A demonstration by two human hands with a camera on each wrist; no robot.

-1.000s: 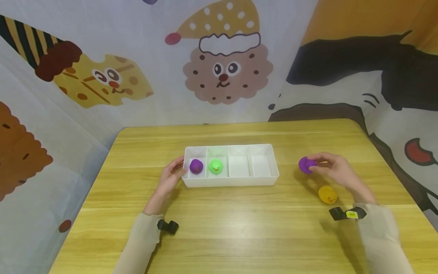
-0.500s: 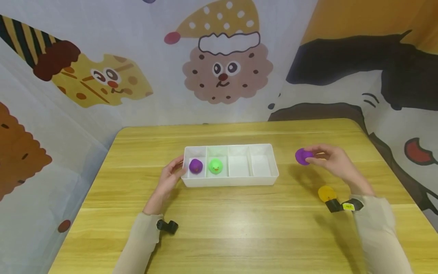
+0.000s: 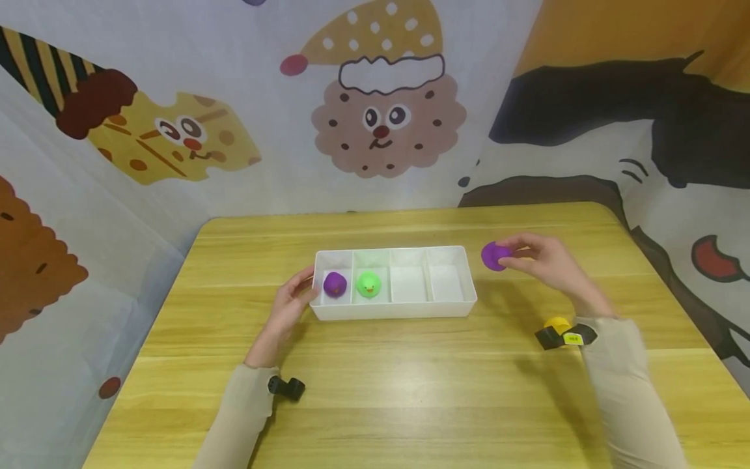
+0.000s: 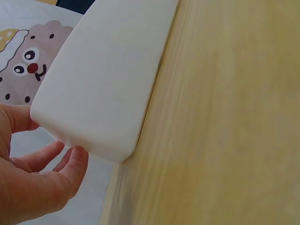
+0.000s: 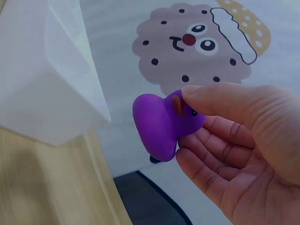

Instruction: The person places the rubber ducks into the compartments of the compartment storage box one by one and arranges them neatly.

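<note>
On the wooden worktop (image 3: 375,384), a white box (image 3: 392,311) with four compartments stands near the middle of the far edge. Its leftmost compartment contains a dark purple toy (image 3: 335,284), and the next one contains a green duck (image 3: 369,284). The left hand (image 3: 288,305) holds the box at its left end, between thumb and bent fingers. The right hand (image 3: 541,260) pinches a purple duck (image 5: 157,122) by the head, above the worktop, near the box's right end. Toward the right edge lies a yellow object (image 3: 556,322), perhaps rounded; the black wrist camera (image 3: 549,338) partly covers it.
</note>
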